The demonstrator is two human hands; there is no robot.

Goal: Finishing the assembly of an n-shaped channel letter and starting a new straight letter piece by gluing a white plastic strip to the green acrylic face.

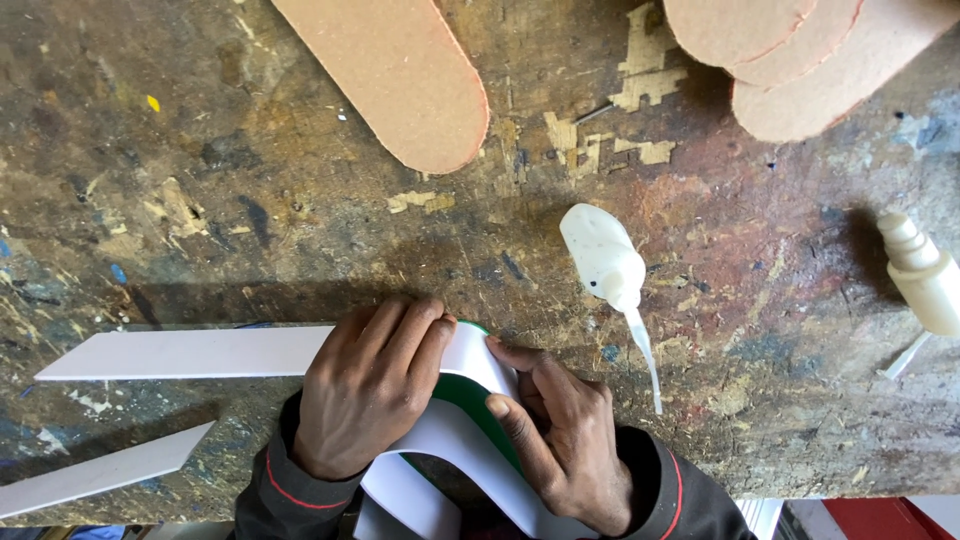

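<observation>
A: What have we got in the hands?
B: Our left hand (pixel 365 390) lies flat, fingers closed down over the white strip (pixel 200 352); our right hand (pixel 560 440) pinches its bent, green-backed part at the bench (pixel 250 200) edge.
A: Nearby?
B: Glue bottle (pixel 605 262) just right, second bottle (pixel 925 275) far right, tan soles (pixel 400 70) above.

A glue bottle (pixel 603 262) lies right of the strip (pixel 200 352), soles (pixel 395 70) on the bench (pixel 200 200) behind
</observation>
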